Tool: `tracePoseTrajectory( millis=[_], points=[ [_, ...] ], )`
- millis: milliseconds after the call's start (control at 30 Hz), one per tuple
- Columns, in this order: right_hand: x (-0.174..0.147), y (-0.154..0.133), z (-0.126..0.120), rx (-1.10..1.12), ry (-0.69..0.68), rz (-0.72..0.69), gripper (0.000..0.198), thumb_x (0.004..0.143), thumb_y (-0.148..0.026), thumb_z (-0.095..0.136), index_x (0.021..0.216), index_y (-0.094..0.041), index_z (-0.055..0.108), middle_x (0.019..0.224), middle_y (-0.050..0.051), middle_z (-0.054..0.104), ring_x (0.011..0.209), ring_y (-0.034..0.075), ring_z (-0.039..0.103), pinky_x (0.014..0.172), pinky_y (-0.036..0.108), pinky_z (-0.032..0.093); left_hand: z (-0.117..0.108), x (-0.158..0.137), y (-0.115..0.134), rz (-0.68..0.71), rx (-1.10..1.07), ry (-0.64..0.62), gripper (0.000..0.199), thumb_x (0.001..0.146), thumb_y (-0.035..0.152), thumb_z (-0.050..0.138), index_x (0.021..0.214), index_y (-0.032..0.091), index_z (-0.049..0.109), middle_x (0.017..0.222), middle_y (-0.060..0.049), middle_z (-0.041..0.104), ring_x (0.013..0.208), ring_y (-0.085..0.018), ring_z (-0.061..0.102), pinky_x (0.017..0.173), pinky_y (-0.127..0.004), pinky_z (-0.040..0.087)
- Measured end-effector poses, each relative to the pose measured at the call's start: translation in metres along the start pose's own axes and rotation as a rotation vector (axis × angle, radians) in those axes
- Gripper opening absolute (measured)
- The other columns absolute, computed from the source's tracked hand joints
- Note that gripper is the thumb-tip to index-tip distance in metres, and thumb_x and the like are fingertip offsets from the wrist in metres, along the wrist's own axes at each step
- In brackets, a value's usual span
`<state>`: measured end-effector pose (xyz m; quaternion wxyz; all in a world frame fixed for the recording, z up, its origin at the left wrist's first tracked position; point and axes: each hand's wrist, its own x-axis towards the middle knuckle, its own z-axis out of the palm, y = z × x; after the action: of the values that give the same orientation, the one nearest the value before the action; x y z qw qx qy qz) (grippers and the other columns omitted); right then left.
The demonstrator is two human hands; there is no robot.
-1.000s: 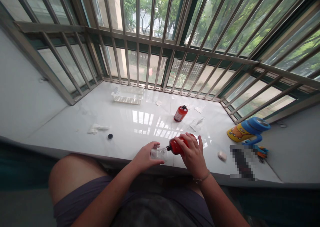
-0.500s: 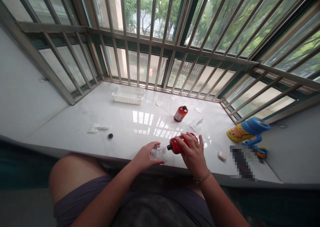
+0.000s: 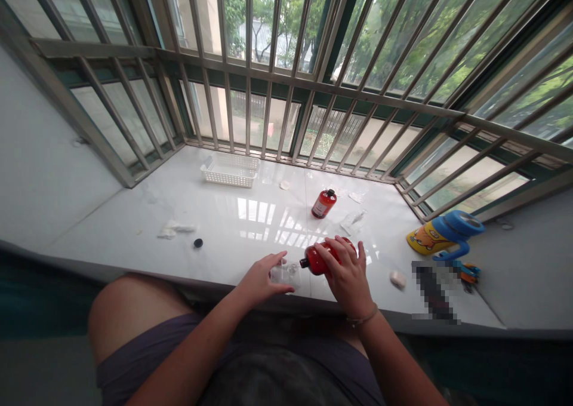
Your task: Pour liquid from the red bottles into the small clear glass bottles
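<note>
My left hand (image 3: 263, 279) curls its thumb and fingers around a small clear container (image 3: 284, 273) near the front edge of the sill. In my right hand (image 3: 348, 274) is a red bottle (image 3: 317, 260), tipped well over to the left. Its dark neck points at the clear container, a small gap apart. Whether liquid runs from the neck is too small to tell. Farther back a second red bottle (image 3: 323, 204) with a black cap and a pale label stands upright. A round black cap (image 3: 198, 243) lies to the left of my hands.
A white perforated basket (image 3: 229, 173) sits by the window bars (image 3: 286, 83). At the right stand a blue and yellow jug (image 3: 443, 233) and a pixelated dark item (image 3: 434, 292). Crumpled clear plastic (image 3: 353, 221), a whitish lump (image 3: 397, 279) and white tissue (image 3: 174, 229) lie about.
Almost nothing differs. The tilted bottle and my right hand have shifted very slightly to the right; my left hand stays around the clear container.
</note>
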<state>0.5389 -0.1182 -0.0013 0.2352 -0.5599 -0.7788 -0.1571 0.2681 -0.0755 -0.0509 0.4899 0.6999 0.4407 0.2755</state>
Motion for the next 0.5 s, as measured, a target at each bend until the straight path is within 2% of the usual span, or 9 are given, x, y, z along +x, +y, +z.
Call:
tracePoseTrajectory(
  millis=[167, 500],
  points=[
    [0.0003, -0.0004, -0.0007, 0.011, 0.009, 0.004, 0.054, 0.096, -0.015, 0.066, 0.146, -0.036, 0.062, 0.149, 0.007, 0.065, 0.147, 0.032, 0.051, 0.134, 0.064, 0.009, -0.0006, 0.0005, -0.0007, 0.0, 0.028, 0.004, 0.102, 0.066, 0.047, 0.097, 0.158, 0.029, 0.056, 0.139, -0.009, 0.072, 0.122, -0.031, 0.069, 0.092, -0.038, 0.061],
    [0.0018, -0.0012, -0.0014, 0.02, 0.012, 0.009, 0.053, 0.097, -0.015, 0.065, 0.147, -0.035, 0.062, 0.149, 0.007, 0.064, 0.147, 0.032, 0.051, 0.134, 0.065, 0.008, -0.0012, 0.0, 0.0013, -0.016, 0.064, -0.006, 0.104, 0.068, 0.047, 0.097, 0.16, 0.026, 0.053, 0.139, -0.009, 0.073, 0.112, -0.029, 0.071, 0.102, -0.041, 0.059]
  ],
)
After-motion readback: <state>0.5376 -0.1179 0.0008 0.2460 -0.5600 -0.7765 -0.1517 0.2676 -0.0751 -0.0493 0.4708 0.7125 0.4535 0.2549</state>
